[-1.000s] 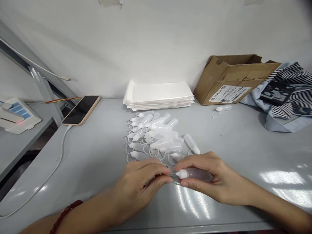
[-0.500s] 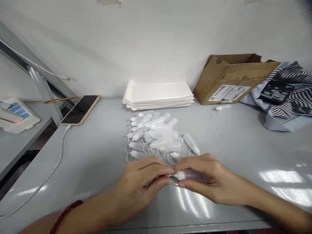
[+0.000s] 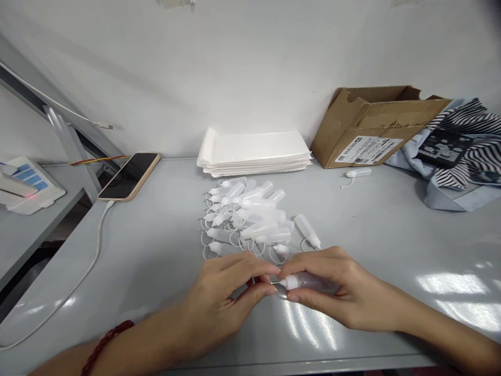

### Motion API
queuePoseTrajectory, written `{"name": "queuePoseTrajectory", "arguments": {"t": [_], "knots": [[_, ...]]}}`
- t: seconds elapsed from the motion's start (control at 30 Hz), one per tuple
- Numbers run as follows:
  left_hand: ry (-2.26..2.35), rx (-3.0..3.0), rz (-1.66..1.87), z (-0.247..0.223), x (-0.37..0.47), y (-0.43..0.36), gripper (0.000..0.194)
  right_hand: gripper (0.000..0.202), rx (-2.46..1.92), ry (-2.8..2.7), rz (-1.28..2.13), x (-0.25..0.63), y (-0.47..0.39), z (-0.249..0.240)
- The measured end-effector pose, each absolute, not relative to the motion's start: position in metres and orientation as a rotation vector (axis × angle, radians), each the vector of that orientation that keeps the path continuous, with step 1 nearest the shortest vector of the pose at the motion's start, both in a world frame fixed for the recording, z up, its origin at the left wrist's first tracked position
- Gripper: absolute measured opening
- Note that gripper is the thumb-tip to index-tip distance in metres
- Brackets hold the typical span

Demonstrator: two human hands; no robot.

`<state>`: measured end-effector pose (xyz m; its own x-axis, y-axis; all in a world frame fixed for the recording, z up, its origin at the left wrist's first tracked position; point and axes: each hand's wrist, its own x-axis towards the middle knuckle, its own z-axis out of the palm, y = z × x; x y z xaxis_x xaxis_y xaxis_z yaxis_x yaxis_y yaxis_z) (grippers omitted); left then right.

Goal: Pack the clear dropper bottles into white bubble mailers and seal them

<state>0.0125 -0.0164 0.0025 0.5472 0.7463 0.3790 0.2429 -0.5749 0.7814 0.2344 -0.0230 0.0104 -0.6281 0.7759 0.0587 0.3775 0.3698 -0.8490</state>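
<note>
My right hand is closed round a clear plastic needle-tip squeeze bottle, held lying sideways with its white nozzle pointing left. A thin metal needle sticks out of the nozzle toward my left hand. That hand's thumb and fingers are pinched at the needle's end, where the bottle's looped cap strap also runs in; the fingers hide the strap's end. Just beyond both hands lies a pile of similar bottles with white nozzles and looped straps. One bottle rests at the pile's right side.
A stack of white padded envelopes lies against the wall. To its right stand an open cardboard box, a single bottle and crumpled striped cloth. At left, a phone is plugged into a white cable.
My left fingers have shifted slightly at the needle's end, and more of the needle shows between the hands. The right hand and bottle have hardly moved.
</note>
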Motion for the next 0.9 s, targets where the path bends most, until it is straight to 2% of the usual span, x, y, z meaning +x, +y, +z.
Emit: {"name": "queuePoseTrajectory", "arguments": {"t": [0.9], "knots": [[0.783,2.138,0.96,0.003,0.0122,-0.0181,0.019,0.02,-1.003,-2.245,1.127,0.2341,-0.0222,0.0122]]}}
